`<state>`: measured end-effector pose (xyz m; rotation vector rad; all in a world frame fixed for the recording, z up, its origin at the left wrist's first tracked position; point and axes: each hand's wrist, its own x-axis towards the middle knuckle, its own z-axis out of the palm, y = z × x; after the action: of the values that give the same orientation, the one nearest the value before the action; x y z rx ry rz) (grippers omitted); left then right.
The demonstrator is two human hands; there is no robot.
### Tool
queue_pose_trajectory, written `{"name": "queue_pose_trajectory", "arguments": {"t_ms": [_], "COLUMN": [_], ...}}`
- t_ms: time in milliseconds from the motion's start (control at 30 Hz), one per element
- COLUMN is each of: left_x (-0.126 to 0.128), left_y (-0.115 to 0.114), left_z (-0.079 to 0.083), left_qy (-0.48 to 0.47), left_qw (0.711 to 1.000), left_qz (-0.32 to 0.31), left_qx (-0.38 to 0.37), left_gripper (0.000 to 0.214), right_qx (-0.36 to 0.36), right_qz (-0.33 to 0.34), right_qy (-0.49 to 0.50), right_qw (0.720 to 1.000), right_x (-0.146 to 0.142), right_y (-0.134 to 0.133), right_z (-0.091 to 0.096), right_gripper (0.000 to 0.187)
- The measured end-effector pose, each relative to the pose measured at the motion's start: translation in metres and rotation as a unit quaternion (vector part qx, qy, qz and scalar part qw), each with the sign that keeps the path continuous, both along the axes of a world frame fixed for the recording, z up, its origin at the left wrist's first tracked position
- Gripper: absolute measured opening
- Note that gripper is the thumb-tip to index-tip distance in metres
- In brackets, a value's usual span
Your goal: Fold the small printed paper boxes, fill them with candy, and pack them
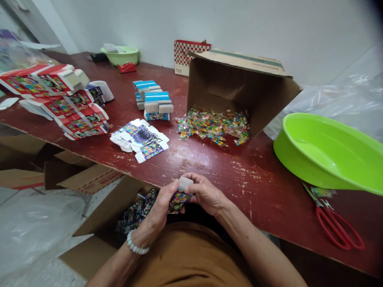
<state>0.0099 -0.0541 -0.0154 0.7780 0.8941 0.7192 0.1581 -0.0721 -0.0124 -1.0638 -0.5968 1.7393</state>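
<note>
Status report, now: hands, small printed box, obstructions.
Left hand and right hand both holding small printed box. White flap showing. Open cardboard carton below table edge; no visible obstruction at the box.

The left hand (161, 201), with a bracelet (137, 244) of pale beads at the wrist, and the right hand (208, 193) hold together a small printed carton (179, 201), whose white flap is at the top. They are at the front edge of a worn, dark red table (239, 187). Beyond them lie flat purple carton blanks (151, 137). To the right of these, wrapped candies (209, 125) are spread from the mouth of a cardboard box (221, 79). A green basin (317, 173) stands farther right, near red-handled scissors (335, 227).
</note>
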Motion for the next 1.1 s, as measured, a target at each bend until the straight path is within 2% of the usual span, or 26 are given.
{"name": "queue_pose_trajectory", "arguments": {"t_ms": [133, 300, 400, 500, 633, 733, 800, 867, 933, 1000, 1100], "left_x": [0.004, 0.007, 0.008, 0.008, 0.009, 0.009, 0.009, 0.008, 0.007, 0.007, 0.007], "left_y": [0.000, 0.000, 0.002, 0.002, -0.001, -0.001, 0.001, 0.003, 0.005, 0.005, 0.007], "left_z": [0.005, 0.003, 0.002, 0.002, 0.000, 0.001, 0.004, 0.009, 0.015, 0.018, 0.016], "left_qy": [0.013, -0.002, -0.028, -0.039, -0.037, -0.046, -0.061, -0.080, -0.097, -0.101, -0.104], "left_qw": [1.000, 1.000, 1.000, 0.999, 0.999, 0.999, 0.998, 0.995, 0.990, 0.990, 0.992], "left_qz": [-0.007, -0.013, 0.012, 0.023, 0.020, 0.002, -0.013, -0.029, -0.035, -0.023, -0.004], "left_qx": [0.017, 0.025, 0.006, -0.012, 0.009, 0.026, -0.003, -0.055, -0.092, -0.092, -0.077], "left_gripper": [0.045, 0.036, 0.037, 0.042, 0.041, 0.036, 0.033, 0.036, 0.040, 0.040, 0.035], "right_qx": [0.005, 0.037, 0.055, 0.043, 0.043, 0.069, 0.150, 0.264, 0.341, 0.359, 0.373], "right_qz": [-0.001, -0.017, -0.012, -0.017, -0.011, -0.029, -0.087, -0.110, -0.078, -0.045, -0.035], "right_qy": [0.011, -0.094, -0.026, 0.043, 0.034, -0.027, -0.137, -0.272, -0.365, -0.398, -0.403], "right_qw": [1.000, 0.995, 0.998, 0.998, 0.998, 0.997, 0.975, 0.919, 0.863, 0.843, 0.835], "right_x": [0.001, 0.003, 0.006, 0.008, 0.005, 0.002, 0.002, 0.005, 0.010, 0.014, 0.012], "right_y": [0.001, -0.002, -0.006, -0.008, -0.004, -0.001, -0.003, -0.006, -0.011, -0.014, -0.015], "right_z": [0.000, 0.001, -0.001, -0.005, -0.011, -0.011, -0.010, -0.009, -0.007, -0.005, -0.004], "right_gripper": [0.030, 0.031, 0.039, 0.043, 0.044, 0.031, 0.023, 0.018, 0.019, 0.023, 0.018]}}
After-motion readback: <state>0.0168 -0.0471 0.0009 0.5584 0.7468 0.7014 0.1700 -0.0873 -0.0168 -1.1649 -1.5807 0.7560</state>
